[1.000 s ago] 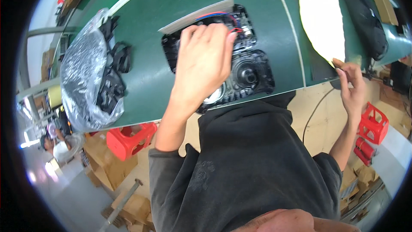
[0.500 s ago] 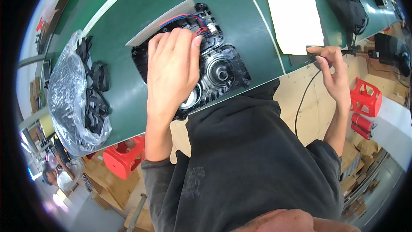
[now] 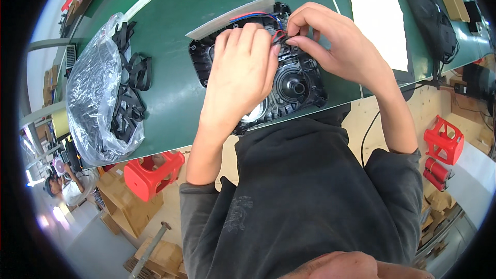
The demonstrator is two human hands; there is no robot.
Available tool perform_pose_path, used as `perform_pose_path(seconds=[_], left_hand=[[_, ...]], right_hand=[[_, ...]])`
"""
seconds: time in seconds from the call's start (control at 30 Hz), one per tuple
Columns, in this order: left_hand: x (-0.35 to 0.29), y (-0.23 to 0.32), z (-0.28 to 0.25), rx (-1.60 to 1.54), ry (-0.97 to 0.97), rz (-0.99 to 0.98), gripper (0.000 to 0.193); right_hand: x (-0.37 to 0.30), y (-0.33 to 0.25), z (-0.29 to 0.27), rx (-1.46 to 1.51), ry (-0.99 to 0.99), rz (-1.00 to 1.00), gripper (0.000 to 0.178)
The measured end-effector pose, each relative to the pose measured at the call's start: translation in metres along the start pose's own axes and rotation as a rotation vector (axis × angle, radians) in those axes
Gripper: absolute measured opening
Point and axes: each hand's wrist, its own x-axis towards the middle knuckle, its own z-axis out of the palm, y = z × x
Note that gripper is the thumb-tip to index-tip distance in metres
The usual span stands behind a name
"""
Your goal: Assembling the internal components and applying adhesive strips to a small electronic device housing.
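Note:
A black plastic housing [image 3: 199,64], open with its inner side up, lies at the table's near edge. A round, ringed part [image 3: 293,87] shows in its right portion, and a silver ring [image 3: 256,112] near the front. Red and blue wires [image 3: 256,15] run along its far side, beside a flat pale strip [image 3: 235,15]. My left hand [image 3: 240,67] is over the housing, fingers curled down on it and fingertips partly hidden. At the far right corner, my right hand [image 3: 336,44] pinches beside the short red wires [image 3: 279,36]; what lies between its fingertips is too small to tell.
A clear plastic bag [image 3: 101,98] with black straps [image 3: 129,103] lies at the left of the green table [image 3: 173,93]. White sheet material [image 3: 377,15] and a black bag [image 3: 426,15] are on the right. Red stools [image 3: 150,175] stand below; a black cable [image 3: 368,134] hangs at the edge.
My right hand has moved left from the dark item by the white sheet to the housing's wires. My left hand stays on the housing. The whole view has shifted slightly.

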Motion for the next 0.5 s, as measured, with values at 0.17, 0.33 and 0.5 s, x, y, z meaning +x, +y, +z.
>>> perform_pose_path(seconds=[0.17, 0.33, 0.5], left_hand=[[-0.001, 0.001, 0.001, -0.071, 0.000, -0.026, 0.015], [-0.001, -0.001, 0.001, -0.097, 0.009, -0.018, 0.014], [-0.001, -0.004, 0.003, -0.142, 0.014, -0.018, 0.019]], right_hand=[[0.006, 0.004, 0.003, -0.050, -0.039, -0.103, 0.016], [0.007, 0.010, 0.013, -0.046, 0.046, -0.065, 0.017], [0.010, 0.006, 0.013, -0.019, 0.060, -0.027, 0.018]])
